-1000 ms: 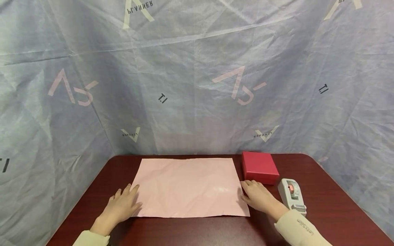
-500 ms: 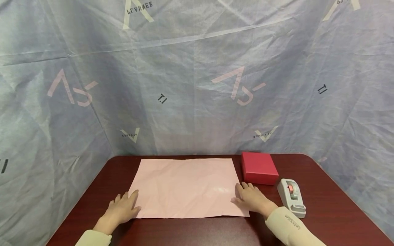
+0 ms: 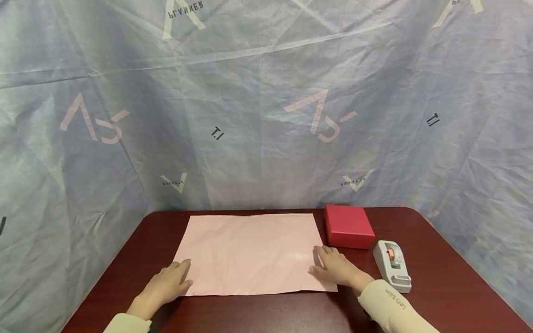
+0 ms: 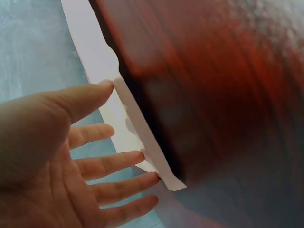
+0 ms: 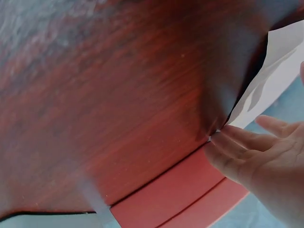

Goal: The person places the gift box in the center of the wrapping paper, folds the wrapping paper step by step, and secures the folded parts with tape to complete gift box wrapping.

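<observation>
A pale pink sheet of paper (image 3: 250,254) lies flat on the dark red-brown table (image 3: 258,314). At its left edge is my left hand (image 3: 164,284), palm down, with fingertips touching the near left part. The left wrist view shows the fingers (image 4: 121,187) spread and mostly straight along the sheet's edge. My right hand (image 3: 335,267) rests at the right edge, its thumb and fingertips over the paper. Those fingers (image 5: 237,147) look extended in the right wrist view, and nothing is gripped there.
Behind the right hand stands a red box (image 3: 349,226), close to the sheet's right edge. A white tape dispenser (image 3: 392,267) with an orange core sits right of the box, near the right forearm. A grey-blue printed cloth (image 3: 258,115) hangs behind the table.
My right hand has slid left, farther over the paper's right edge. My left hand's fingers have drawn slightly back toward me. The sheet, box and dispenser stay in place.
</observation>
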